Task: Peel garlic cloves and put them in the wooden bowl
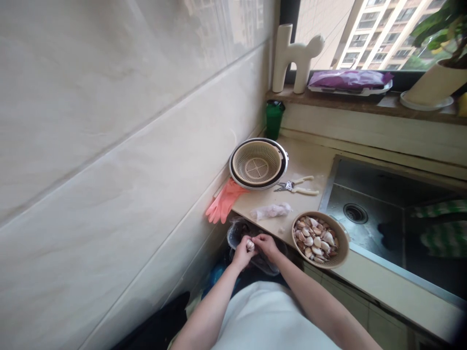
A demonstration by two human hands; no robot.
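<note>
A whitish garlic bulb (pixel 250 245) is gripped in my left hand (pixel 242 253), just beyond the counter's front edge. Close against it, my right hand (pixel 267 245) has its fingertips pinched together at the bulb's right side; whether a bit of skin is between them is too small to see. Both hands are above a bin lined with a clear plastic bag (pixel 236 232). To the right, a beige basket (pixel 345 250) full of loose garlic cloves (pixel 316 239) rests on the counter beside the sink.
Beige-handled shears (pixel 304 191), a crumpled white plastic bag (pixel 270 211) and pink rubber gloves (pixel 224 201) lie on the counter (pixel 292 155). Behind stand a beige colander (pixel 257 163) in a dark bowl and a green cup (pixel 274 120). The steel sink (pixel 383 194) is at right; a tiled wall at left.
</note>
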